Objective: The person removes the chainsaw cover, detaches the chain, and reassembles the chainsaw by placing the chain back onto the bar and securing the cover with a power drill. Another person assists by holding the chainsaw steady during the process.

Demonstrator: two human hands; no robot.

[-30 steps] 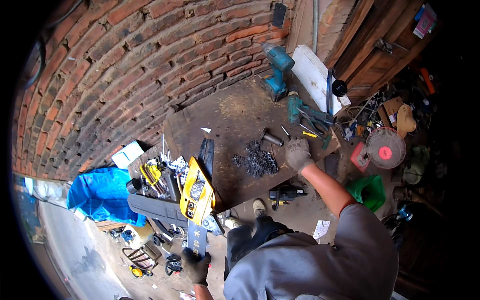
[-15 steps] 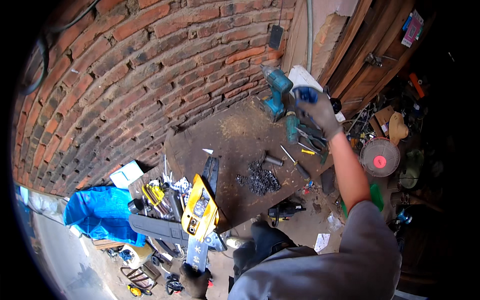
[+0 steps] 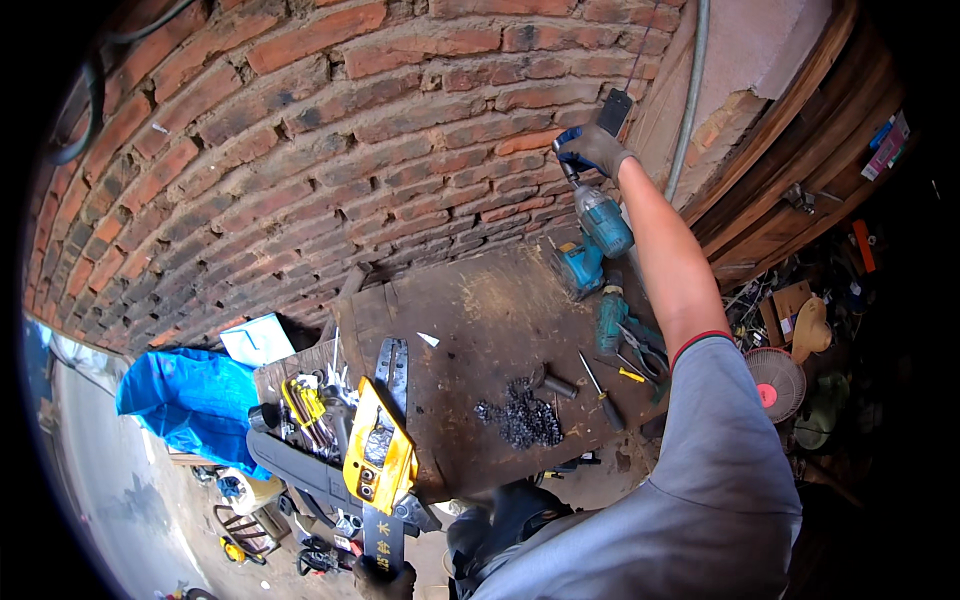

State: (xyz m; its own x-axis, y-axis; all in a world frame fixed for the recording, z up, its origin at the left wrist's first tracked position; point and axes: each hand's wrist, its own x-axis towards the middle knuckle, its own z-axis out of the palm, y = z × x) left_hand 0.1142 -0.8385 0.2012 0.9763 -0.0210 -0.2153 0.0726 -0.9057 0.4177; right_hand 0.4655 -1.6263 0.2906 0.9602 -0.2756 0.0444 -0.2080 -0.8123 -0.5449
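Note:
A dark glove with blue fingertips covers my right hand [image 3: 592, 150], raised in front of the brick wall. Its fingers are curled round a dark metal socket [image 3: 568, 170] at the nose of a teal impact driver [image 3: 600, 222], which stands upright at the table's far right. At the lower edge, my gloved left hand [image 3: 385, 580] is closed round the end of a printed grey chainsaw guide bar [image 3: 384, 538]. A yellow chainsaw cover [image 3: 380, 445] lies against that bar at the table's near left edge. A loose dark chain [image 3: 525, 415] is heaped on the wooden table [image 3: 470, 345].
Beside the driver lie a second teal power tool [image 3: 610, 320], pliers [image 3: 645, 350] and a screwdriver [image 3: 602, 390]. Yellow-handled tools [image 3: 303, 405] and a blue tarp [image 3: 190, 410] are at the left. The brick wall [image 3: 350, 150] borders the table's far side.
My right hand has moved left and away from me, onto the impact driver's nose, and the driver has tilted. My left hand stays at the guide bar. The whole view has shifted.

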